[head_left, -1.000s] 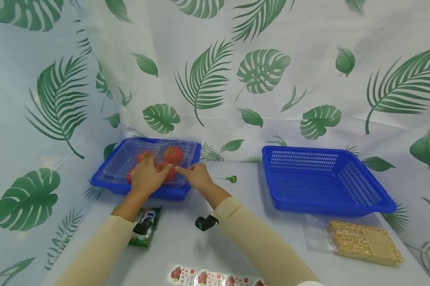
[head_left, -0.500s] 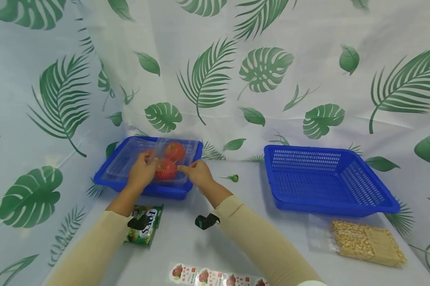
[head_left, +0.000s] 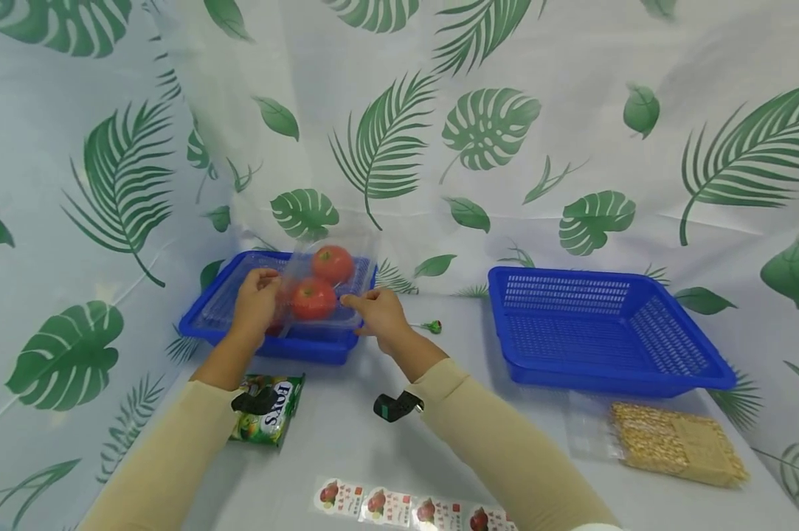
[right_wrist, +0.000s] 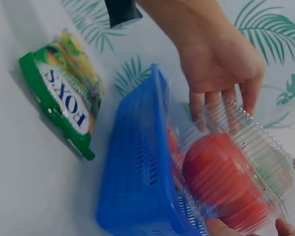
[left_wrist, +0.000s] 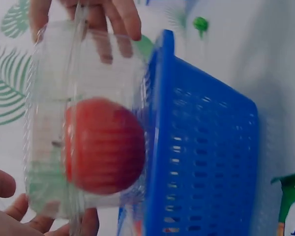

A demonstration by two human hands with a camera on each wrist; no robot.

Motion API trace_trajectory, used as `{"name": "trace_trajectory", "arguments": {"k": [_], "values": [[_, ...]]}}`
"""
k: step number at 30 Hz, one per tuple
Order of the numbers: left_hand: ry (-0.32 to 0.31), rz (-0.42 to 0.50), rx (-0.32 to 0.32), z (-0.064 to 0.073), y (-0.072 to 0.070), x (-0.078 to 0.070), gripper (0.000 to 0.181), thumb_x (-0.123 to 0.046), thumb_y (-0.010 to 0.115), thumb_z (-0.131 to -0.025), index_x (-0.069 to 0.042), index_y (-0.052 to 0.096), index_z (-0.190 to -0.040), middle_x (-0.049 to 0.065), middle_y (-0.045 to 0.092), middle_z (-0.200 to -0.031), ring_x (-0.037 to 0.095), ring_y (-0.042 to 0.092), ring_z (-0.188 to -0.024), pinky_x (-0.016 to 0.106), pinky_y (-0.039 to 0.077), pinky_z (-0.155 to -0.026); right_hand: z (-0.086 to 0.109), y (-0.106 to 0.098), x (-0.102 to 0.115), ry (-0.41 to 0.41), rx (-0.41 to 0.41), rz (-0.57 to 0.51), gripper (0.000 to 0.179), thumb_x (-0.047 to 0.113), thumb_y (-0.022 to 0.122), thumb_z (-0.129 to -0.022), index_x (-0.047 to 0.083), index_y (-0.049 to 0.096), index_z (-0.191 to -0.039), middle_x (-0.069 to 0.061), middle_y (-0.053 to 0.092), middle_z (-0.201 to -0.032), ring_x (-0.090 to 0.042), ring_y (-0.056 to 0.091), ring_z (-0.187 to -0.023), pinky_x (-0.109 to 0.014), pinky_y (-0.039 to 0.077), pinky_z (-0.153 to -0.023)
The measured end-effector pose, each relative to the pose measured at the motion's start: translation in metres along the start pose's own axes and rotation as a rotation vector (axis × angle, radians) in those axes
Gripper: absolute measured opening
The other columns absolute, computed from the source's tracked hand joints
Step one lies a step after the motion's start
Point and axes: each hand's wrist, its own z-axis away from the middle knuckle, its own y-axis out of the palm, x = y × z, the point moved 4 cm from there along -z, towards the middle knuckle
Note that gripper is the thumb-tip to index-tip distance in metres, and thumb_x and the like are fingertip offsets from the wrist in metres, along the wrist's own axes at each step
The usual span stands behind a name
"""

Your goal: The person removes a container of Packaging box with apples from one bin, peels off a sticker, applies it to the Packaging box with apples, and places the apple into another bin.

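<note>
My left hand (head_left: 256, 302) and right hand (head_left: 378, 317) grip opposite sides of a clear plastic clamshell box (left_wrist: 49, 113), above the left blue basket. Two red tomatoes (head_left: 314, 298) show inside it. In the right wrist view the left fingers (right_wrist: 212, 100) reach behind the box's end wall. The right hand's fingertips (right_wrist: 221, 228) show at its lower side. Below, the blue basket (head_left: 313, 352) holds another clear plastic container (head_left: 229, 295). Something red (right_wrist: 172, 140) lies inside that basket, mostly hidden.
A second blue basket (head_left: 605, 380) stands at right, with a bag of yellow kernels (head_left: 678, 442) before it. A lollipop (head_left: 432, 326) lies between the baskets. Nearer are a green FOX'S bag (head_left: 273, 413) and a strip of fruit stickers (head_left: 386, 507). Leaf-print sheets (head_left: 399, 214) hang behind.
The clamshell box has risen out of the left basket and its far side tilts up. My left hand has shifted left from over the tomatoes to the box's side; my right hand moved slightly right.
</note>
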Motion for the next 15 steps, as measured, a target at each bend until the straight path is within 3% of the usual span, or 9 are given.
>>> {"name": "trace_trajectory", "arguments": {"k": [6, 9, 13, 15], "values": [[-0.066, 0.061, 0.04, 0.005, 0.001, -0.006, 0.048, -0.023, 0.055, -0.1, -0.004, 0.041, -0.142, 0.015, 0.047, -0.135, 0.029, 0.048, -0.118, 0.041, 0.043, -0.096, 0.009, -0.013, 0.002, -0.024, -0.021, -0.068, 0.046, 0.021, 0.074, -0.087, -0.002, 0.046, -0.117, -0.013, 0.049, -0.12, -0.027, 0.051, -0.116, -0.043, 0.057, -0.075], [-0.104, 0.063, 0.102, 0.008, 0.004, -0.008, 0.055, -0.029, 0.059, -0.097, -0.004, 0.042, -0.143, 0.013, 0.047, -0.135, 0.025, 0.048, -0.113, 0.038, 0.042, -0.095, 0.015, -0.02, 0.002, -0.04, -0.026, -0.1, 0.047, 0.021, 0.073, -0.087, -0.001, 0.046, -0.117, -0.013, 0.047, -0.122, -0.027, 0.048, -0.118, -0.045, 0.057, -0.076], [-0.157, 0.072, 0.22, 0.012, 0.01, -0.007, 0.067, -0.04, 0.062, -0.095, -0.005, 0.038, -0.147, 0.005, 0.05, -0.12, 0.014, 0.049, -0.083, 0.03, 0.044, -0.074, 0.022, -0.03, -0.001, -0.047, -0.015, -0.126, 0.045, 0.019, 0.071, -0.087, -0.001, 0.044, -0.116, -0.015, 0.045, -0.125, -0.028, 0.048, -0.12, -0.047, 0.056, -0.078], [-0.168, 0.084, 0.27, 0.014, 0.012, -0.008, 0.071, -0.042, 0.064, -0.094, -0.004, 0.038, -0.147, 0.0, 0.052, -0.099, 0.009, 0.043, -0.065, 0.026, 0.041, -0.062, 0.026, -0.033, -0.002, -0.052, -0.007, -0.135, 0.043, 0.017, 0.071, -0.087, -0.001, 0.044, -0.116, -0.016, 0.044, -0.128, -0.029, 0.048, -0.121, -0.047, 0.056, -0.078]]}}
